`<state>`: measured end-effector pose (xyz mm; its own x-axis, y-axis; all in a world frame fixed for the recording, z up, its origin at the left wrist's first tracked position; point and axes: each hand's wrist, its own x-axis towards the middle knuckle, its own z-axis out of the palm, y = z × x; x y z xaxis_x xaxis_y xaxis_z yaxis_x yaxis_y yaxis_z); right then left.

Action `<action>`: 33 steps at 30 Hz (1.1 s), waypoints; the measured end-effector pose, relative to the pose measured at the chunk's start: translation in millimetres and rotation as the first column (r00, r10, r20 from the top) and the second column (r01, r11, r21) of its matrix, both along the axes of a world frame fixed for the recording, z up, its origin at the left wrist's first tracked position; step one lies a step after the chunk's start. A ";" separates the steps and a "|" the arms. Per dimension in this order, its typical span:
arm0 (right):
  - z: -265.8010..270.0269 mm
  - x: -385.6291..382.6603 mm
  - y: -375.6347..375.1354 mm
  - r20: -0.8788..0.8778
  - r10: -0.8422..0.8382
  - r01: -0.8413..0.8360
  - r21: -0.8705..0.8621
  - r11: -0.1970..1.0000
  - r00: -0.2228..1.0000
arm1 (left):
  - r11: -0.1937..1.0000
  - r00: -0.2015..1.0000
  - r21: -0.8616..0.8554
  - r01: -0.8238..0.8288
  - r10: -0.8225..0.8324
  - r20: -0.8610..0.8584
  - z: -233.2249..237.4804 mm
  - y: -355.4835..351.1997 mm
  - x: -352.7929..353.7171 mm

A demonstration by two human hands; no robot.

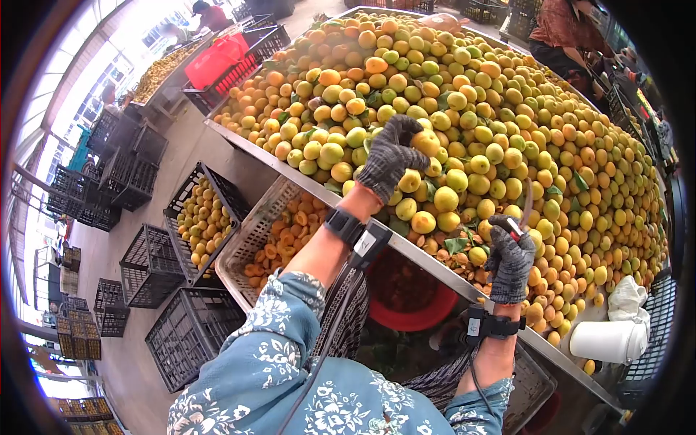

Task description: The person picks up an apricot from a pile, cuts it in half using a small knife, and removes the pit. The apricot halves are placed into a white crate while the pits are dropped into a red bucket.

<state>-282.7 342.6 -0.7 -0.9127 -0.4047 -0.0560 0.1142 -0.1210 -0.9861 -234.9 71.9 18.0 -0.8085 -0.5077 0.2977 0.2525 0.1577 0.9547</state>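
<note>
My left hand (391, 156), in a dark grey knitted glove, is closed with thumb and fingers around a yellow apricot (425, 143) above the heap. My right hand (510, 262), gloved the same way, grips a knife (528, 201) whose thin curved blade points up; part of its red and black handle shows at the fist. Beneath both hands spreads a large heap of yellow-green and orange apricots (464, 130) on a metal-edged table (428, 264). Loose leaves and opened apricot pieces lie near the edge beside my right hand.
A white crate (235, 246) of halved apricots stands left of my knees, near a black crate (230, 194) of whole ones. Below the table edge is a red basin (413, 312). A white container (607, 342) sits at right. Stacked crates and other people (562, 43) are farther back.
</note>
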 end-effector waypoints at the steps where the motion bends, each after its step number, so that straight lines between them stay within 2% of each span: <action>1: 0.6 0.5 -2.8 -0.017 0.000 0.000 0.020 1.000 1.000 | 0.923 0.985 0.346 0.167 -0.139 -0.103 8.0 13.8 6.0; 2: -1.7 1.4 -6.6 -0.003 0.007 -0.007 -0.006 1.000 1.000 | 0.929 0.973 0.306 0.207 -0.163 -0.164 5.9 22.0 6.2; 3: -4.1 1.2 -9.1 -0.051 0.030 -0.030 0.008 1.000 0.998 | 0.909 0.965 0.338 0.243 -0.194 -0.174 4.8 28.1 5.3; 6: 8.0 10.9 -15.0 0.032 0.048 -0.049 0.038 0.998 0.998 | 0.877 0.944 0.358 0.322 -0.266 -0.196 3.5 46.5 8.9; 8: 9.1 17.4 -14.9 0.026 0.048 -0.047 -0.034 0.998 0.999 | 0.743 0.911 0.527 0.413 -0.342 -0.231 -0.8 54.0 7.9; 10: 11.6 23.0 -14.7 -0.009 0.051 -0.051 -0.039 0.998 0.999 | 0.766 0.903 0.478 0.429 -0.364 -0.228 -9.7 57.1 5.0; 12: 8.7 27.1 -15.2 -0.042 0.058 -0.060 -0.048 0.997 0.997 | 0.669 0.874 0.565 0.483 -0.412 -0.258 -11.0 61.5 6.6; 20: 4.3 39.0 -19.0 -0.099 0.096 -0.098 -0.017 0.995 0.990 | 0.566 0.808 0.595 0.571 -0.515 -0.285 5.7 69.1 18.4; 25: -2.5 42.5 -22.1 -0.240 0.037 -0.021 0.070 0.997 0.970 | 0.501 0.793 0.641 0.582 -0.521 -0.314 -4.4 67.9 16.5; 29: 1.3 48.1 -27.3 -0.219 0.042 -0.026 0.074 0.997 0.975 | 0.447 0.771 0.653 0.611 -0.521 -0.366 -0.1 76.3 20.9; 32: 3.6 51.4 -32.1 -0.204 0.055 -0.036 0.096 0.995 0.977 | 0.479 0.779 0.642 0.598 -0.536 -0.326 -7.1 79.9 19.6; 33: 4.5 53.4 -35.0 -0.267 0.019 0.017 0.132 0.991 0.964 | 0.477 0.777 0.643 0.600 -0.537 -0.328 -8.6 80.9 19.5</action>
